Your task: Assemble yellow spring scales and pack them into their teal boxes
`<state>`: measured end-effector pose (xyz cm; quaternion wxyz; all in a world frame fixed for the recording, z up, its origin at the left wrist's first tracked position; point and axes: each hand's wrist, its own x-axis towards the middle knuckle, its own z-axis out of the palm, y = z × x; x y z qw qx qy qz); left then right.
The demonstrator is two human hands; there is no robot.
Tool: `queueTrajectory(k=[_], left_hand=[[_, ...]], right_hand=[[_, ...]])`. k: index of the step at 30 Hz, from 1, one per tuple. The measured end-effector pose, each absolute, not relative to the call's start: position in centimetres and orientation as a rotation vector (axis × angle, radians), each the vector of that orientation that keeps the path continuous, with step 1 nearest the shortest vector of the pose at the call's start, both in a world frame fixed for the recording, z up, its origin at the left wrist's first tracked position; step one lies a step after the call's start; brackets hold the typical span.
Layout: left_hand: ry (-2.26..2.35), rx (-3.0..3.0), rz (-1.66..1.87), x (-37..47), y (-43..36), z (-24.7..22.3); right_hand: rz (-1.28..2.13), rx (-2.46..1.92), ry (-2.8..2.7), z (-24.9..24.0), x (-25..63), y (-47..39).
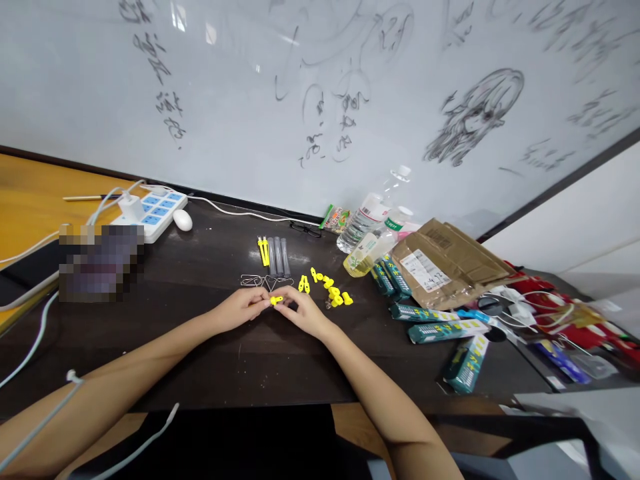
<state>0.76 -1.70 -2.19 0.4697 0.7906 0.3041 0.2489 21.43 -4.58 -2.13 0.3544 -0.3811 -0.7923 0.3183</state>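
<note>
Over the dark table, my left hand (241, 309) and my right hand (303, 313) meet fingertip to fingertip. Pinched between them is a small yellow plastic piece (276, 301); its exact kind is too small to tell. Just beyond my fingers lie bent metal wire pieces (254, 281), partly covered by the hands. Farther back are several clear tubes (279, 257) side by side, with long yellow parts (263, 251) left of them. Two yellow pieces (304, 285) lie close to my right hand, and a loose group of yellow pieces (336, 295) is farther right.
A power strip (163, 217) with cables and a white mouse (183, 220) stand at the left back. Bottles (363, 220), a flat cardboard parcel (440, 263) and several green boxes (445, 331) crowd the right. Black glasses (305, 229) lie by the whiteboard (240, 100).
</note>
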Motion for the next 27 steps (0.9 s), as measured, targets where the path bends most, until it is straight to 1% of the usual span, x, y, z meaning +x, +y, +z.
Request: queueTrajectory(k=[6, 12, 20, 27], left_hand=[[0.807, 2.070, 0.654, 0.6, -1.9, -1.8], [0.953, 2.155, 0.818, 0.2, -1.3, -1.5], [0.978, 2.137, 0.766, 0.3, -1.6, -1.0], [0.983, 2.155, 0.741, 0.3, -1.2, -1.8]], right_hand=[[0.789, -0.988, -2.032, -2.3, 21.4, -4.6], [0.464, -1.210, -1.874, -2.5, 22.3, -3.6], [0.163, -1.448, -1.568, -1.8, 26.1, -1.8], [-0.042, -1.561, -1.560, 0.1, 28.7, -1.9]])
